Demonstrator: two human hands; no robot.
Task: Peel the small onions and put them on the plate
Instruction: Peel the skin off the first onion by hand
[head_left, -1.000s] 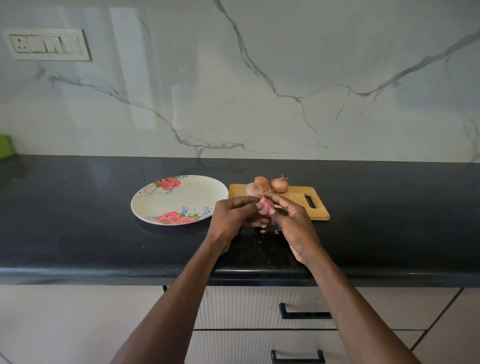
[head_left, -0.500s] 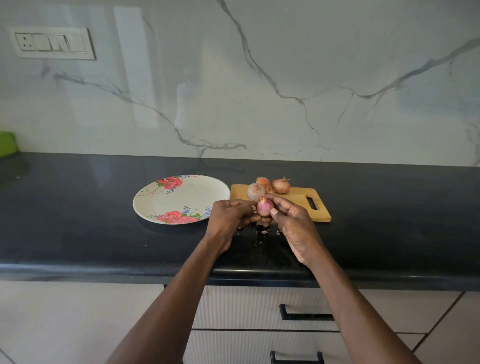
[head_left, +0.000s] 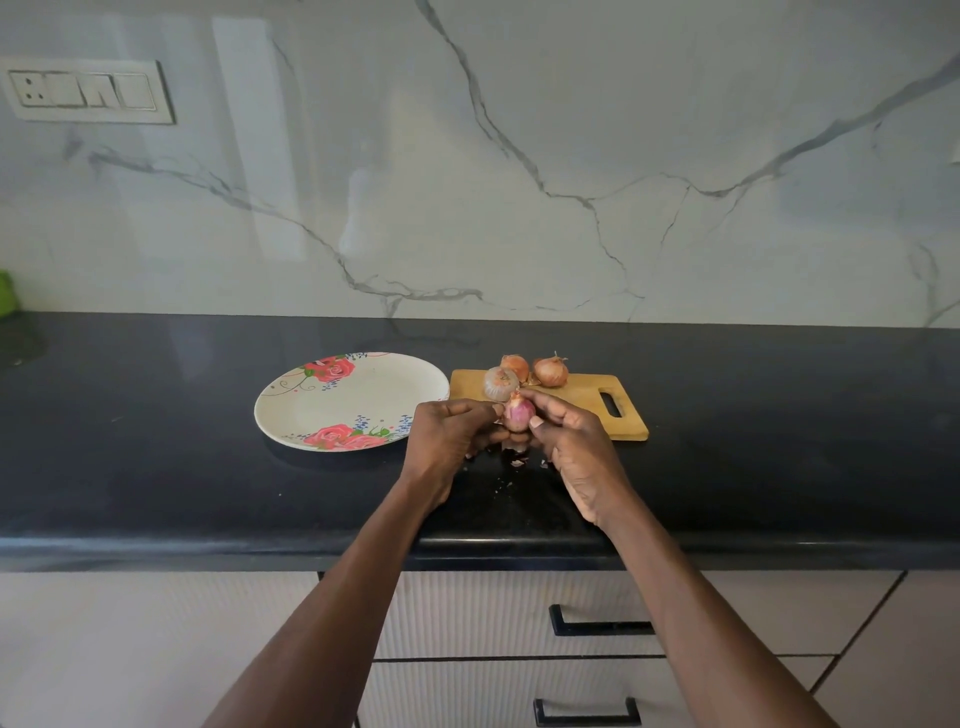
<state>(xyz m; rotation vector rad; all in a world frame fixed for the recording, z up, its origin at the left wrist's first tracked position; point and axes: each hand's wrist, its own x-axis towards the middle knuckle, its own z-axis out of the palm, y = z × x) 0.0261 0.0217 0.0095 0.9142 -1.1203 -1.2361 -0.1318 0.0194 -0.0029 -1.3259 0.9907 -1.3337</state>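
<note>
Right hand (head_left: 574, 441) pinches onion (head_left: 518, 413) above counter (head_left: 156, 467) | left hand (head_left: 452, 431) grips its side, likely pulling skin | step: peeling first onion | next: strip remaining skin, carry to plate (head_left: 291, 415)

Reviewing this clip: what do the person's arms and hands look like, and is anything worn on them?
Both forearms are bare up to the frame's lower edge, with no sleeves visible. The left hand and right hand carry no gloves, and no rings, watch or bracelets show. One short fingernail shows on the right hand.
</note>
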